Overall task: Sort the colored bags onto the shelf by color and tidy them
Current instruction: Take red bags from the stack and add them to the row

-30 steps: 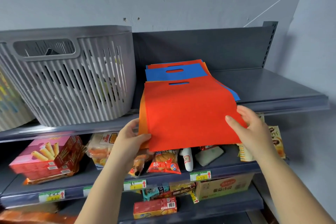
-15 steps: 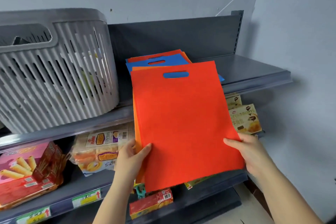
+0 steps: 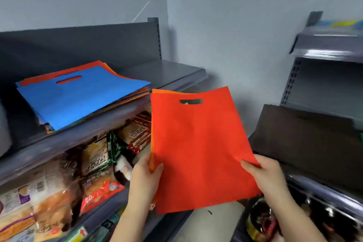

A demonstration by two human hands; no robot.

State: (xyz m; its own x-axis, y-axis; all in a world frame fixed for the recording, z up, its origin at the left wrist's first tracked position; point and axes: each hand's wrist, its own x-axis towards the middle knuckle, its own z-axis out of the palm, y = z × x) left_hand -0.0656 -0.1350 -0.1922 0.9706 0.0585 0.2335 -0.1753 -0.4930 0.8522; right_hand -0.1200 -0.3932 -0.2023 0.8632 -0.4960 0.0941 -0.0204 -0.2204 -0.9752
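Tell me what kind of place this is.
Probably a small shop: grey metal shelving, packaged snacks on the shelf below the stacked bags, and a price tag on the shelf edge.

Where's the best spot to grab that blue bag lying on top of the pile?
Probably the blue bag by its near right corner, from the front: that corner overhangs the shelf edge, so fingers can slip under. It lies flat elsewhere.
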